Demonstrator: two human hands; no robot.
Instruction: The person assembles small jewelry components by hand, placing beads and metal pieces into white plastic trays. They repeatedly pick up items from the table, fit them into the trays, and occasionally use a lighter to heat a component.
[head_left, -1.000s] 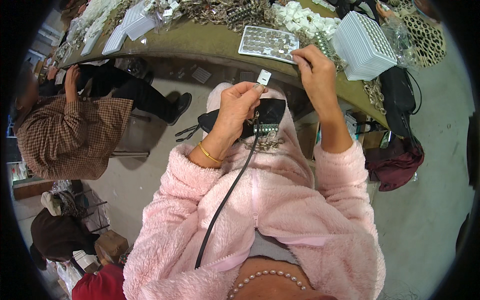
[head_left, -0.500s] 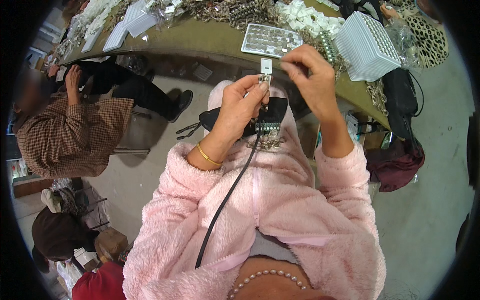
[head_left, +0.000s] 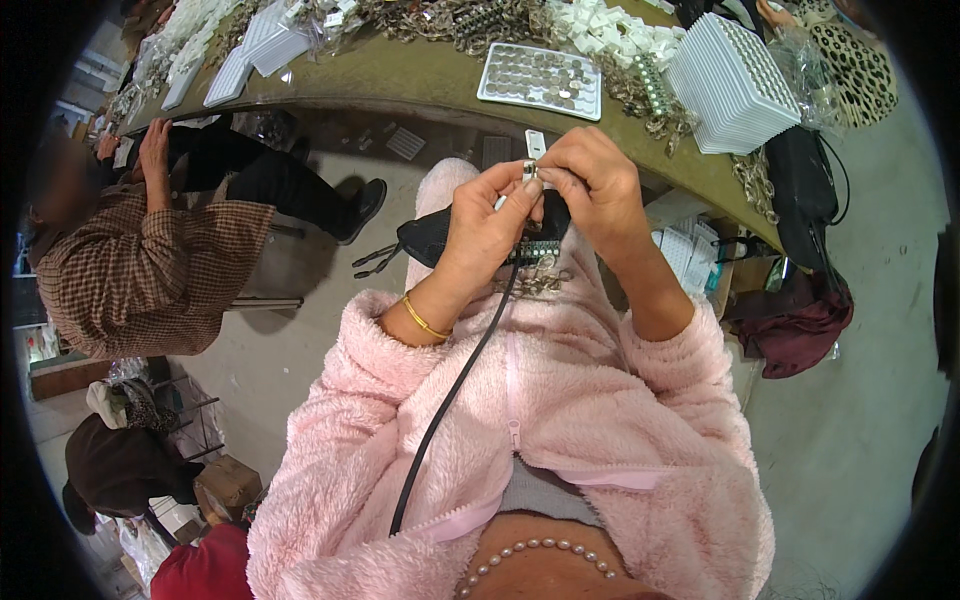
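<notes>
Over my lap, my left hand (head_left: 487, 212) pinches a small white plastic case (head_left: 536, 143), its lid standing up beyond the fingers. My right hand (head_left: 597, 185) has its thumb and fingers closed against the near part of that case. Whatever lies between the right fingertips is hidden. Below both hands, a black cloth or pouch (head_left: 425, 237) lies across my knees. A strip of small parts with metal chains (head_left: 540, 255) rests there too. Just beyond the hands, a white tray (head_left: 489, 94) of small round silvery discs sits on the table.
The green-topped table (head_left: 400, 75) curves across the far side, with heaped chains (head_left: 460, 25), white cases (head_left: 610, 35) and stacked white trays (head_left: 735, 90). A black cable (head_left: 450, 400) runs down my front. At left sits a person in a checked coat (head_left: 160, 270). Bags (head_left: 800, 320) hang at right.
My right hand has come down and left from beside the tray, and its fingers now meet the case. The case and my left hand sit slightly lower.
</notes>
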